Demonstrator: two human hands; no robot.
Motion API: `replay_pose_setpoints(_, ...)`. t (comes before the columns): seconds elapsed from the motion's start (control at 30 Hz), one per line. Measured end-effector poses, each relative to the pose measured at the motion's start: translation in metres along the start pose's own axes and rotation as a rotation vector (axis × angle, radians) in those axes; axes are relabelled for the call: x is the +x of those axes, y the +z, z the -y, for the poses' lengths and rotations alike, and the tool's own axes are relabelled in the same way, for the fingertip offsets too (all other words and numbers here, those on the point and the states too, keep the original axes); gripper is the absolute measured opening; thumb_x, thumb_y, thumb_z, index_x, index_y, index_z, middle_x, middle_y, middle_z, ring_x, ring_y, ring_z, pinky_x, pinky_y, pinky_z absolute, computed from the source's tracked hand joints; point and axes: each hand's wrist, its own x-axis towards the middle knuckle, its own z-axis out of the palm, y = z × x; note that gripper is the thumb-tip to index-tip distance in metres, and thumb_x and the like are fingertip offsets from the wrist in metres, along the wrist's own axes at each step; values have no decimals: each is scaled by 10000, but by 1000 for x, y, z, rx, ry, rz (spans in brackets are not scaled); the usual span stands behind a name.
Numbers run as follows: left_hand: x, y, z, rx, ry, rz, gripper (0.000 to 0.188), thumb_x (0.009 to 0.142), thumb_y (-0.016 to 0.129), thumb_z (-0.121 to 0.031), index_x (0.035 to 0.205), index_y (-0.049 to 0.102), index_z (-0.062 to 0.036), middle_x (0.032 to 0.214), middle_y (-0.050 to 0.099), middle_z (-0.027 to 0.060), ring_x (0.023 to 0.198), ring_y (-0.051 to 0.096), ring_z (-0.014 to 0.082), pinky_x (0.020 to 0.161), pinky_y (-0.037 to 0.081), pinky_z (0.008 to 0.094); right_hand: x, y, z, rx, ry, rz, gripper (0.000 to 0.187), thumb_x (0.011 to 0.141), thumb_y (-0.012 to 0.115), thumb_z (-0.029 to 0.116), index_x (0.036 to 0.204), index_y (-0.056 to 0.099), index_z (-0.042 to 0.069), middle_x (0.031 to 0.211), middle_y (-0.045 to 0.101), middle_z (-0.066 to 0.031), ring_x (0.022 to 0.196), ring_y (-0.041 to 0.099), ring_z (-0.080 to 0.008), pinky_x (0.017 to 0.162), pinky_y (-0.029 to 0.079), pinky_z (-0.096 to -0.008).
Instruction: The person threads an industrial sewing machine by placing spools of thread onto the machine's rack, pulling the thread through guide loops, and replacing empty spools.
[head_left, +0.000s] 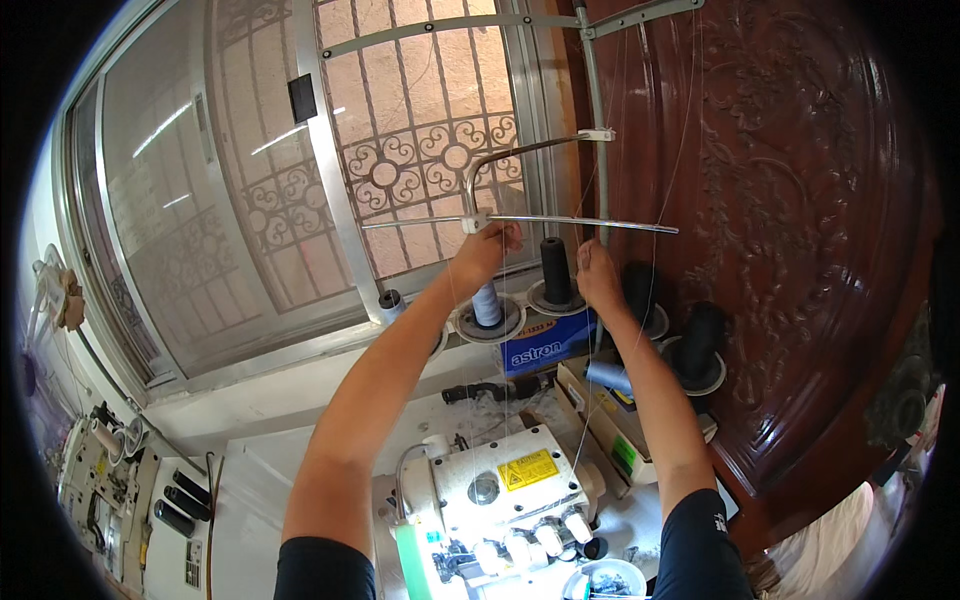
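Observation:
Both my arms reach forward over a white overlock sewing machine (500, 490) to its thread stand. My left hand (485, 255) is raised just under the white clamp (475, 222) of the thin metal guide rod (580, 222). Its fingers are curled together, and whatever they pinch is too small to make out. To the right, my right hand (598, 272) is lifted beside the stand's upright pole (600, 150), fingertips pressed together. Below the hands stand a light blue thread cone (487, 305) and a black thread cone (555, 272) on round holders. Fine threads run down to the machine.
More black cones (700, 345) stand at right before a carved dark wooden panel (800, 200). A blue box (550, 345) and a cardboard box (610, 430) lie behind the machine. A barred sliding window (430, 130) is ahead. Another sewing machine (105, 480) stands at far left.

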Motion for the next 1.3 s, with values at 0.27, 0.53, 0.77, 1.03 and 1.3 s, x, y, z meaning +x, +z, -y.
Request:
replay_pose_setpoints(0.27,20,12,10,1218,466,80,133,681,474,-2,783,552,28,808,583,184,811,575,340,671,471,391,47,37,-2,-7,32,-22,94,712,499,29,774,550,-19,740,573,-201,734,562,-370,655,442,-410)
replay_pose_setpoints(0.53,33,11,34,1393,361,73,175,660,515,-33,816,569,25,817,593,170,822,572,283,728,452,340,52,50,-37,-33,-20,-79,100,678,546,67,742,578,-3,725,596,-174,710,591,-335,612,465,-394)
replay_pose_setpoints(0.77,29,23,64,1360,209,529,111,638,525,-24,729,589,-27,817,592,147,764,574,312,685,463,377,32,42,-45,-261,55,165,212,666,541,73,847,595,-23,802,593,-237,795,593,-343,659,461,-404)
replay_pose_setpoints(1.03,-48,15,6,1017,561,335,151,615,481,60,752,526,16,870,586,209,809,574,351,650,453,387,-40,-41,54,-320,27,339,201,649,577,79,819,582,-28,851,595,-221,828,572,-373,734,471,-413)
replay_pose_setpoints(1.3,-135,-62,3,656,92,494,218,627,461,90,820,540,30,692,574,122,597,580,211,516,474,318,-124,-33,-11,-717,35,811,338,574,683,203,862,570,66,893,583,-138,891,564,-309,757,465,-410)
